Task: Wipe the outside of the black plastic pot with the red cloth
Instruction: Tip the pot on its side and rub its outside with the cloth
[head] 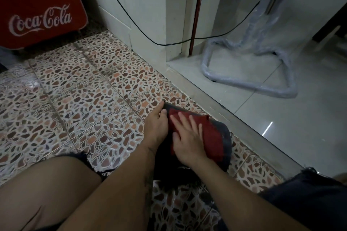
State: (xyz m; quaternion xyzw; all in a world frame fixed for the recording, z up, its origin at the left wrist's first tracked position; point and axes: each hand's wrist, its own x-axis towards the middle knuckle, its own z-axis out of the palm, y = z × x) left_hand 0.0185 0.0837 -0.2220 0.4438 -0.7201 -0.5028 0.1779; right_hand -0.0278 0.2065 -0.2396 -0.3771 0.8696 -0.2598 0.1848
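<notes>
The black plastic pot (226, 137) lies tilted on the pebble-patterned floor between my knees, its rim toward the right. A red cloth (214, 137) is spread over its outer wall. My right hand (187, 137) lies flat on the cloth with fingers spread, pressing it against the pot. My left hand (155, 127) grips the pot's far left edge, thumb on top, holding it steady. Most of the pot's body is hidden under the cloth and my hands.
A red Coca-Cola cooler (41, 9) stands at the back left. A white wall corner (150, 15) with a black cable (142, 32) rises behind. A raised threshold (234, 118) runs beside the pot, with a plastic-wrapped frame (253, 73) beyond it.
</notes>
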